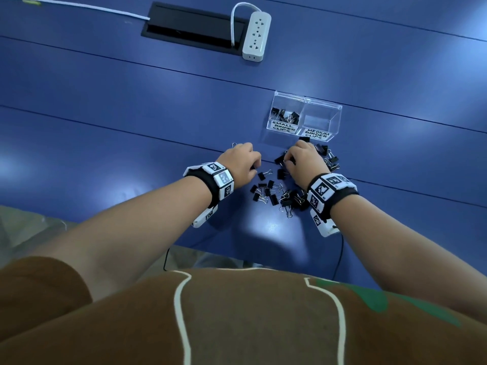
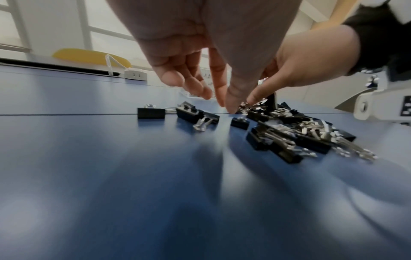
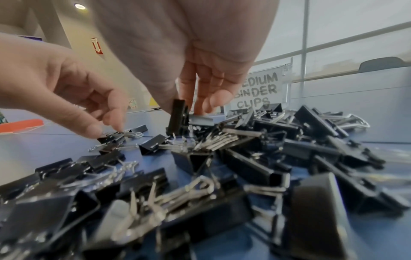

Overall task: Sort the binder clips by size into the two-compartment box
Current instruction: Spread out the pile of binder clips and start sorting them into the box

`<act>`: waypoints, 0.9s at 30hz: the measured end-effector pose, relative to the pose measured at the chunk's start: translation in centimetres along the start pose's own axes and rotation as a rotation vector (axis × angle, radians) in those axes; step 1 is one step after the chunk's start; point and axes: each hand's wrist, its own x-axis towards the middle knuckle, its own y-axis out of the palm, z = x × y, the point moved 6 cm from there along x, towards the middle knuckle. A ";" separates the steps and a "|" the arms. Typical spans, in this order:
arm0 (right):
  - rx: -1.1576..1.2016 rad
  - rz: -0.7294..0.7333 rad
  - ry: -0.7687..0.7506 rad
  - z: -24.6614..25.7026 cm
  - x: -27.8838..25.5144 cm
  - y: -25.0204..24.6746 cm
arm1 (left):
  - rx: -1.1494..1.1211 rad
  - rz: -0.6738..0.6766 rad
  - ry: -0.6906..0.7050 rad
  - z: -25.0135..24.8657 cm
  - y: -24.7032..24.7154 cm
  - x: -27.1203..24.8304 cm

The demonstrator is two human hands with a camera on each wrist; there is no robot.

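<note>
Two hands (image 1: 243,160), one two-compartment box (image 1: 326,114), one power strip (image 1: 257,35), dozens of binder clips (image 1: 279,193).

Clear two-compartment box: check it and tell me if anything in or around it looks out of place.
Nothing stands out. The clear acrylic two-compartment box sits upright on the blue table. A few black metal binder clips lie behind the SMALL label; the MEDIUM side looks empty. The unsorted clip pile lies loose in front.

Head view high, looking down, both wrist views low, close, all sharing the clip pile (image 1: 284,191).
</note>
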 end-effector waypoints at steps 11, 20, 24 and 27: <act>0.126 -0.098 -0.023 -0.2 -1.3 -1.0 | 0.110 0.164 0.098 -3.0 2.9 -0.7; -0.040 0.026 -0.061 1.0 0.2 0.3 | -0.058 0.132 0.081 -3.1 1.8 -0.7; -0.106 0.067 -0.071 1.5 0.9 0.7 | -0.157 0.079 0.034 -2.2 1.5 -1.0; -0.091 0.064 -0.069 1.4 1.3 0.7 | -0.197 0.009 -0.045 -1.3 1.0 -0.9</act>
